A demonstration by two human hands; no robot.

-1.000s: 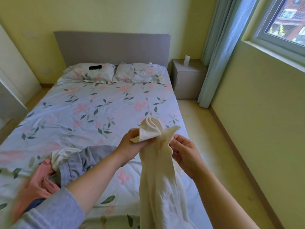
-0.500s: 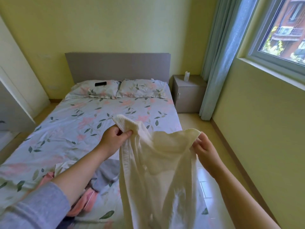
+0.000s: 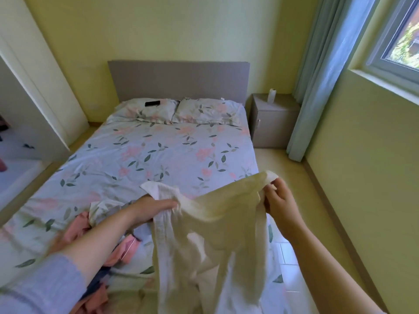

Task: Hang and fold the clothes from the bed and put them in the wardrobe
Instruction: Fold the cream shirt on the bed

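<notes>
I hold a cream-white garment (image 3: 210, 236) spread between both hands above the near end of the bed (image 3: 158, 159). My left hand (image 3: 156, 207) grips its left top edge. Its right top corner is pinched by my right hand (image 3: 277, 198). The cloth hangs down from both grips past the bottom of the view. A heap of pink, grey and dark clothes (image 3: 106, 225) lies on the floral cover under my left forearm. The open wardrobe (image 3: 25, 137) shows at the far left, its inside mostly out of view.
Two floral pillows (image 3: 179, 111) lie by the grey headboard, a black phone (image 3: 152, 103) on the left one. A grey nightstand (image 3: 272, 123) with a white bottle stands right of the bed, beside a blue curtain (image 3: 317, 82). Floor runs between bed and right wall.
My hands have drawn apart, stretching the bunched garment out wide. They have also dropped lower over the bed, and the camera has tilted up to show more wall.
</notes>
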